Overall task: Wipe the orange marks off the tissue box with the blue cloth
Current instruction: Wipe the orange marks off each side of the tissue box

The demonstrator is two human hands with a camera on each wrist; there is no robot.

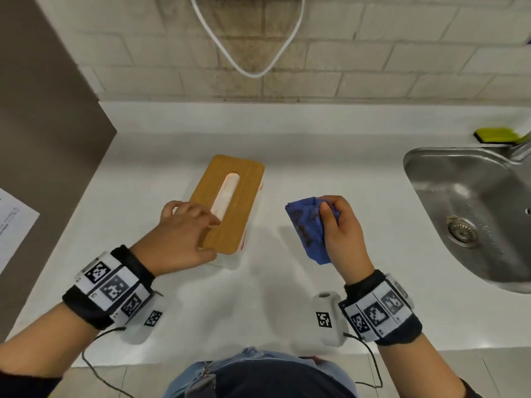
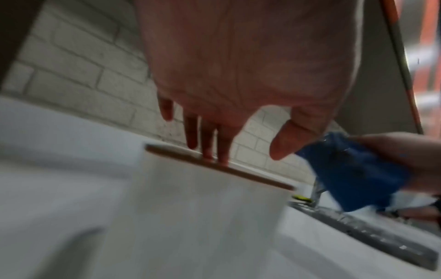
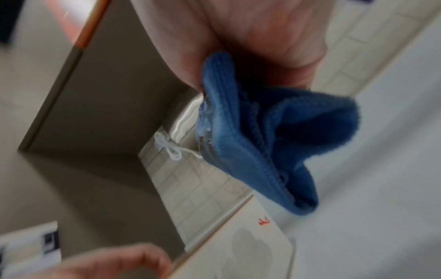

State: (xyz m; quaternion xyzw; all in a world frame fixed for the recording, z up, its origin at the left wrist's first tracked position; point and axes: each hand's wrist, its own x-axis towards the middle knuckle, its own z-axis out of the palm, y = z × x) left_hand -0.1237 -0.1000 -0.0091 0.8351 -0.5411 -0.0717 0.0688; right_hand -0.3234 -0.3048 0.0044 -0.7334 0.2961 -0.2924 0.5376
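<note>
The tissue box (image 1: 238, 185), white with a wooden slotted lid, stands on the white counter (image 1: 316, 156). My left hand (image 1: 186, 225) rests on its near left end, straight fingers (image 2: 214, 149) pressing on the lid's edge. An orange mark (image 3: 263, 221) shows on the box's right side wall (image 3: 241, 251), beside a damp patch. To the right of the box and apart from it, my right hand (image 1: 339, 225) grips the crumpled blue cloth (image 1: 307, 231), which is stained dark on its upper face. The same blue cloth (image 3: 262, 143) hangs just above the box side in the right wrist view.
A steel sink (image 1: 465, 214) lies at the right with a green sponge (image 1: 495, 135) behind it. A grey panel (image 1: 43, 139) walls off the left, with a sheet of paper (image 1: 14, 222) by it. A white cable (image 1: 247, 58) hangs on the brick wall.
</note>
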